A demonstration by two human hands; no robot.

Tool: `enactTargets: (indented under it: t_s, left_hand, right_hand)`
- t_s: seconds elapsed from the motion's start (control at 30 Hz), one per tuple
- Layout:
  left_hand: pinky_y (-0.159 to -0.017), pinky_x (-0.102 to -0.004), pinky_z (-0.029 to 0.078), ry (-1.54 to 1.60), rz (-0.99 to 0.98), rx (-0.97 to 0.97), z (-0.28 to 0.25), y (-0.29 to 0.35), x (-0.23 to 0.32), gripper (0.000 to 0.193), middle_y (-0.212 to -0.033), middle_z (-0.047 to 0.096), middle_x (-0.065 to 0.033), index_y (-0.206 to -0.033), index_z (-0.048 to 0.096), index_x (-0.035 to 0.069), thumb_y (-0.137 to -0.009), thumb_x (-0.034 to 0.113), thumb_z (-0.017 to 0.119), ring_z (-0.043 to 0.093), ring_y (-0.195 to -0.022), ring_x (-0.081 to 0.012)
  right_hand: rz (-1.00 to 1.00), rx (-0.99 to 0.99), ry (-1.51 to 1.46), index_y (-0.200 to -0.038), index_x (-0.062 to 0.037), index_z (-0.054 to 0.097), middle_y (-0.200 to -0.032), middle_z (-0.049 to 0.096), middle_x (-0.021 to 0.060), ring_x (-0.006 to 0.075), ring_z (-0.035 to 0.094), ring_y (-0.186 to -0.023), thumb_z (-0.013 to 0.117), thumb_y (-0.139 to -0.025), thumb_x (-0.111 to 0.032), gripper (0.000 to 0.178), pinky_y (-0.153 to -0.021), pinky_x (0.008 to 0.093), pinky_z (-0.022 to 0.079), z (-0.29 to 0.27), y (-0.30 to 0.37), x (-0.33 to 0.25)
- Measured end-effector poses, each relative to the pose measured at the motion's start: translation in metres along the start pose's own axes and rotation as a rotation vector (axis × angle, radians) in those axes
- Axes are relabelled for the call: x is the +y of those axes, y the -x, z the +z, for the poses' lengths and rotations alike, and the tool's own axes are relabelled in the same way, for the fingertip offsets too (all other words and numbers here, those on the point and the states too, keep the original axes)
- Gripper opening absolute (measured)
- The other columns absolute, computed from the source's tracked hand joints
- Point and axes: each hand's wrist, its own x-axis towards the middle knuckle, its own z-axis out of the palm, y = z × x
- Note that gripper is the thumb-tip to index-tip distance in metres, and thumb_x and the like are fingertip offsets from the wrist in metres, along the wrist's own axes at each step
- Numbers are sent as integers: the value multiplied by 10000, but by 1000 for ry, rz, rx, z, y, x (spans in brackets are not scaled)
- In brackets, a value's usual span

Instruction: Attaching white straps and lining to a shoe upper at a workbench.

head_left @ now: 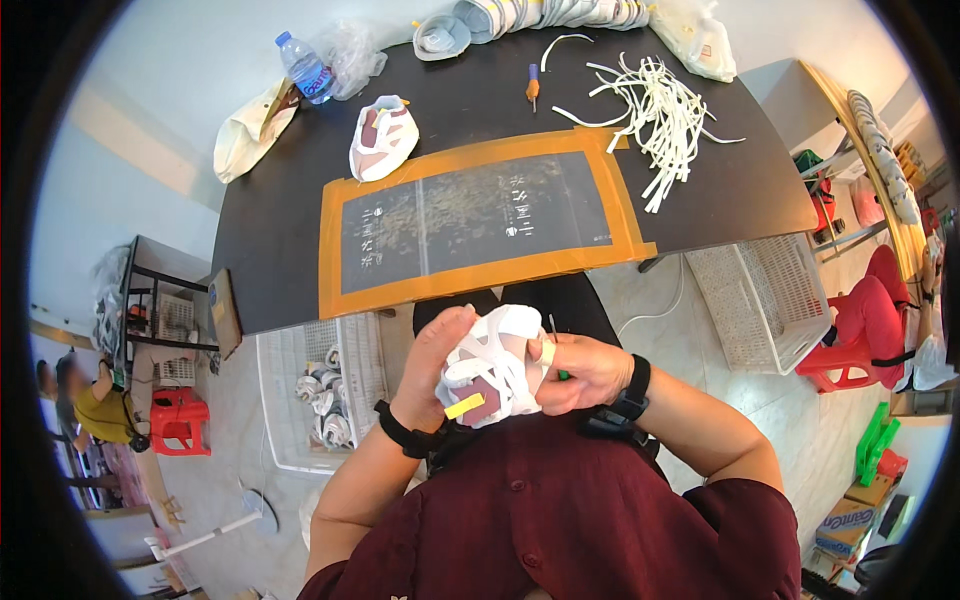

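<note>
A white and dusky-pink shoe upper point(500, 362), crossed by white laces, is held over my lap, just off the table's front edge. My left hand point(425, 365) wraps around its left side. A yellow tab point(465, 405) shows at its near end. At the right side of the upper, my right hand point(590, 372) has its fingers closed by the edge, next to another pale yellow tab. A thin metal shaft and a green handle point(563, 375) show at that hand, apparently one slim tool, partly hidden by the fingers.
On the dark table point(270, 240) are a taped mat point(480, 215), another shoe upper point(383, 138), white laces point(660, 120), an orange-handled tool point(533, 88), a water bottle point(305, 68) and stacked uppers point(500, 18). White crates point(765, 300) stand below; one holds shoe uppers point(325, 395). People sit at both sides.
</note>
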Motion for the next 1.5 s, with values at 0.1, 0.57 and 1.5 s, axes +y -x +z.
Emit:
enactTargets:
  t_s: [0.1,0.57,1.5]
  left_hand:
    - [-684,-253,523,48,-42,20,-8,2,-7,230,-897,663,-26,-971,619,77,-1034,272,513,635,-785,-95]
    - [-975,-395,460,-1345,578,75,-40,67,-16,733,-1328,533,-177,-1383,484,59,-757,281,795,540,-1174,-355]
    - [-885,-415,502,-1276,698,479,-100,40,126,318,-1178,618,-173,-1143,631,15,-839,93,680,618,-976,-365]
  right_hand:
    - [18,-54,-40,-1066,-129,525,-559,306,-70,48,255,-474,453,-1039,-464,344,-456,226,226,-1,-2,5]
    - [137,85,-30,-1110,-145,558,-562,319,-71,46,226,-461,463,-1025,-486,365,-462,215,216,-21,-40,15]
    - [140,334,1246,-1276,-4,550,-1130,648,90,174,641,-1045,495,-1018,-280,382,-937,323,485,-69,-43,49]
